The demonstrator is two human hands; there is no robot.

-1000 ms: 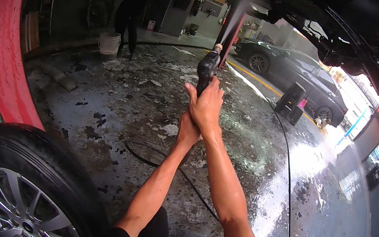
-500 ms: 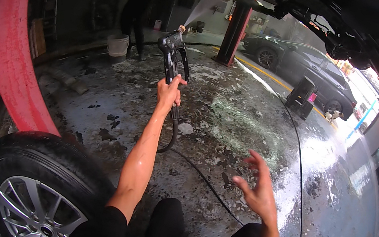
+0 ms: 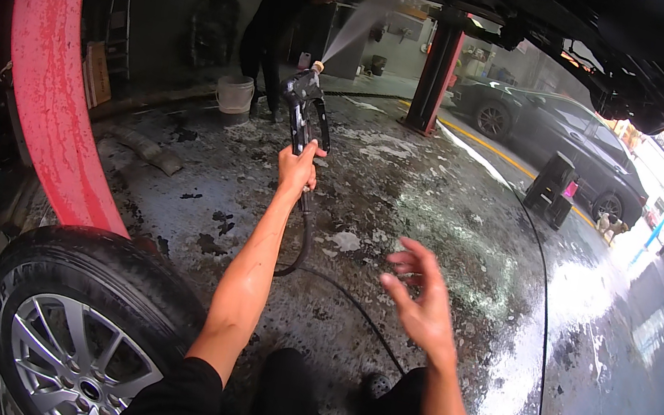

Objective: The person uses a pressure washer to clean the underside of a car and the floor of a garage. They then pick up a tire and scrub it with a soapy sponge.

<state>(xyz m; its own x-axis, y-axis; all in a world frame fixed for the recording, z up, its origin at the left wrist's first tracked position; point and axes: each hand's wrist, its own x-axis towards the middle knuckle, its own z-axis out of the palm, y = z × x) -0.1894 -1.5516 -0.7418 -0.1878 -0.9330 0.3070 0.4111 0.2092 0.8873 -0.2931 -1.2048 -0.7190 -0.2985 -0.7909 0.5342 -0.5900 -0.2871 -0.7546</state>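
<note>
My left hand (image 3: 298,169) is wrapped round the grip of a black spray gun (image 3: 305,103), held out ahead of me and pointing upward. From its brass-coloured tip a fan of water spray (image 3: 362,25) shoots up toward the dark underside of a raised vehicle (image 3: 543,24). A black hose (image 3: 308,238) hangs from the gun's lower end and runs off across the wet floor. My right hand (image 3: 421,304) is in the air, lower and to the right of the gun, with its fingers apart and nothing in them.
A wheel (image 3: 92,326) with a silver rim stands close at my left, by a red lift post (image 3: 78,80). Farther off are a bucket (image 3: 235,97), a person in dark clothes (image 3: 274,33), a second post (image 3: 433,76), a dark car (image 3: 544,132) and a black box-like object (image 3: 551,186).
The view has shifted, so the surroundings sit farther right. My right hand has moved left, toward the gun. The left hand still grips the gun, and water keeps spraying.
</note>
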